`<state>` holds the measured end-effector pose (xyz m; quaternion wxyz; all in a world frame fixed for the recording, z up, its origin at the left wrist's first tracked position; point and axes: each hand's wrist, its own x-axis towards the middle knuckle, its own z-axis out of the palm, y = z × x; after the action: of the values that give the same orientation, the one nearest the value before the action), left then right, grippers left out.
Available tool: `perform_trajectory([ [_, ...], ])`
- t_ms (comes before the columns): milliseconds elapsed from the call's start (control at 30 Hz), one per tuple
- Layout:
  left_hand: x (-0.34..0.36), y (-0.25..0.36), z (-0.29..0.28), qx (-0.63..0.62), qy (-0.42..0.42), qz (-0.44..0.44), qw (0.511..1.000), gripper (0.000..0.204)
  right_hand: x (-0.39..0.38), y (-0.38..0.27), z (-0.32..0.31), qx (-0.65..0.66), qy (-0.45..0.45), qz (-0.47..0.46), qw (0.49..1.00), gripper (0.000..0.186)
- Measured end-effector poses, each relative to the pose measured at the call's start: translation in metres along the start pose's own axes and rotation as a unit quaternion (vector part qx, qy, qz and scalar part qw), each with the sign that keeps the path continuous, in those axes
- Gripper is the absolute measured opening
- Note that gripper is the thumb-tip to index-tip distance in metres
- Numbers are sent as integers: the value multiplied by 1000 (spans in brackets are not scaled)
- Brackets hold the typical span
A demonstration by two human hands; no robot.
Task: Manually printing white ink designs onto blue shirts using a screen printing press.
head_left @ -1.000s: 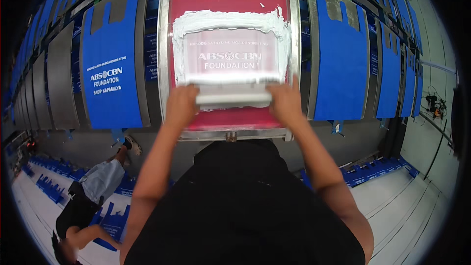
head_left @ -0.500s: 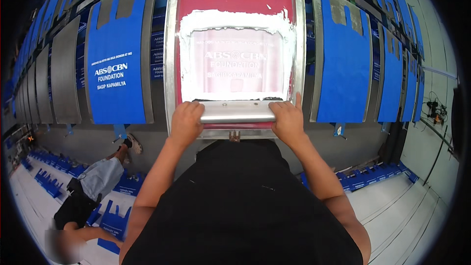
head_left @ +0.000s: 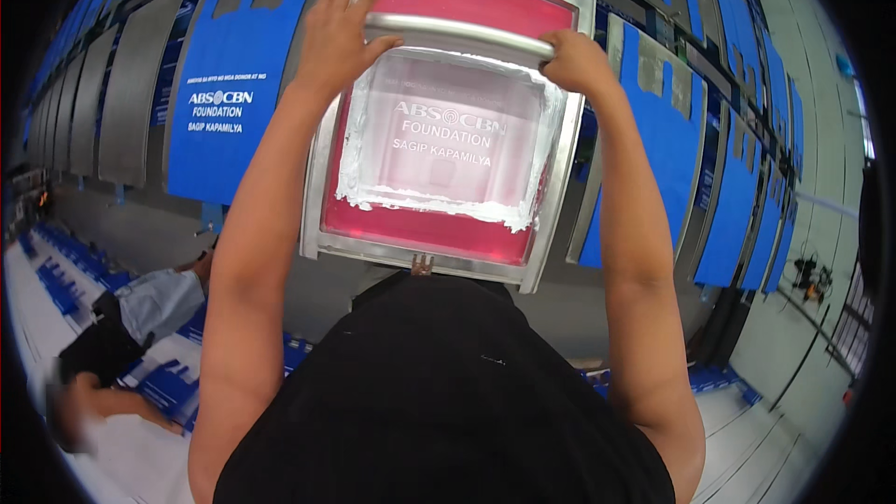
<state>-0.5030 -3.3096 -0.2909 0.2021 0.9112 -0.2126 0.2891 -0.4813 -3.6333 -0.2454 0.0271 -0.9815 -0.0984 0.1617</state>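
Note:
A squeegee (head_left: 457, 35) with a rounded metal handle lies across the upper part of a metal-framed printing screen (head_left: 322, 241). My left hand (head_left: 338, 42) holds the left end of the handle, thumb below it and fingers above, partly spread. My right hand (head_left: 574, 61) is closed round the right end. White ink (head_left: 467, 208) rings the pale lettered window (head_left: 448, 135) of the screen, thickest along its lower edge. Red mesh (head_left: 420, 235) shows above and below. What lies under the screen shows only faintly.
Blue bag-shaped pieces lie on grey boards, one at left (head_left: 219, 103) with white print and one at right (head_left: 644, 159) partly behind my arm. At lower left, another person (head_left: 121, 327) is near blue pieces. Cables (head_left: 810, 278) hang by the right wall.
Both hands have moved the squeegee from the screen's near end to its far part. White ink now lies along the window's near edge. My view has turned slightly.

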Motion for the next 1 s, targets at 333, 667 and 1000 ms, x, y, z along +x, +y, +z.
perform_trajectory([
  [333, -343, 175, -43, -531, -437, -470, 553, 41, 47, 16, 21, 77, -53, -65, 993, 49],
  [667, -301, 182, -67, -623, -397, -395, 546, 33, 42, -23, 32, 29, 54, -54, 997, 53],
  [1000, -304, 183, -65, -617, -414, -423, 518, 35, -165, -109, 81, 18, 15, -47, 999, 39],
])
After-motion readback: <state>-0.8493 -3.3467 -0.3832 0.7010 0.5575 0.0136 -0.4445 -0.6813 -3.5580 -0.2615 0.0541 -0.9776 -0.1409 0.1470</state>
